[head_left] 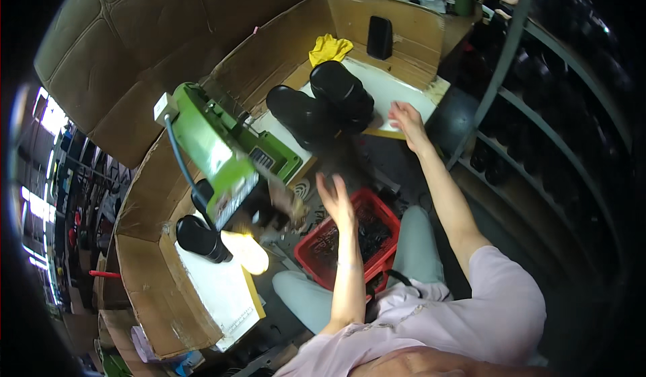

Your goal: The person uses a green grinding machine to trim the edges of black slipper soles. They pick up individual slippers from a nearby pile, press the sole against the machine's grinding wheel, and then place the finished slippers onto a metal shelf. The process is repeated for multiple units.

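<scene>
Both my hands are empty and held up over the workbench's inner edge. My left hand (334,198) hovers above the red plastic bin (311,269), fingers spread, just right of the green machine (212,134). Farther right, my right hand (407,122) is raised with loosely bent fingers, close to the black footwear but seemingly apart from it. A black shoe or boot (340,87) rests on the white bench top, and a second one (294,113) leans beside it. Their lower parts blur into the dark gap between my hands.
More black footwear (200,237) lies left of the machine, by a glowing lamp (249,252). Cardboard walls (161,289) edge the bench; a yellow cloth (330,49) and a black flat object (379,38) are at the back. A metal rack (501,74) stands right. Dark scraps fill the bin.
</scene>
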Tool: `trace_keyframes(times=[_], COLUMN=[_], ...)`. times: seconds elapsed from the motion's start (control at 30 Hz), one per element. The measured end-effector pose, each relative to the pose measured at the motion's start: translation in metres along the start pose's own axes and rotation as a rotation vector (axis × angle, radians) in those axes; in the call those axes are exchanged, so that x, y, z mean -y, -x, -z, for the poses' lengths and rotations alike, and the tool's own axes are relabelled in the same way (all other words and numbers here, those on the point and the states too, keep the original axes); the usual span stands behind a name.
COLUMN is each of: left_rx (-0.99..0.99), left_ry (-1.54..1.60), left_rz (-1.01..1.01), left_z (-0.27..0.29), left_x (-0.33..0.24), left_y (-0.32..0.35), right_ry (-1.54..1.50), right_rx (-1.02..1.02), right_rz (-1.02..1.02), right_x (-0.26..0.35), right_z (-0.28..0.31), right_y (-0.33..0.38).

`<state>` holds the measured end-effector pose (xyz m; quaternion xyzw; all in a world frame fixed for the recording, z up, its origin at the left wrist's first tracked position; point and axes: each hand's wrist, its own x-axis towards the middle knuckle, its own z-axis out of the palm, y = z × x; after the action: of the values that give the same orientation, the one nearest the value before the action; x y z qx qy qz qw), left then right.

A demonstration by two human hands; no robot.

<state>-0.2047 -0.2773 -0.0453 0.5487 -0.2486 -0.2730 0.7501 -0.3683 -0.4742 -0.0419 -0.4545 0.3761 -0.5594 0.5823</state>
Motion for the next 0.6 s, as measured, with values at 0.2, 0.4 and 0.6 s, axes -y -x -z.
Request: trace_keyframes(times=[0.2,0.4,0.6], left_rx=[-0.243,0.057,0.165], left_ry=[0.061,0.003,0.037], left_rz=[-0.044,0.363,0.453], left_z=[-0.028,-0.048,-0.048], left_x=[-0.013,0.005,0.006], left_y=[-0.176,-0.219,-0.159], right_ry=[0.183,0.189,0.156], right_rx=[0.166,0.374,0.494], right_rz=[-0.515,-0.549,-0.488], right_x=[0.039,-0.004,0.050], right_z=[-0.097,-0.095,-0.051], right_y=[-0.119,-0.156,-0.115])
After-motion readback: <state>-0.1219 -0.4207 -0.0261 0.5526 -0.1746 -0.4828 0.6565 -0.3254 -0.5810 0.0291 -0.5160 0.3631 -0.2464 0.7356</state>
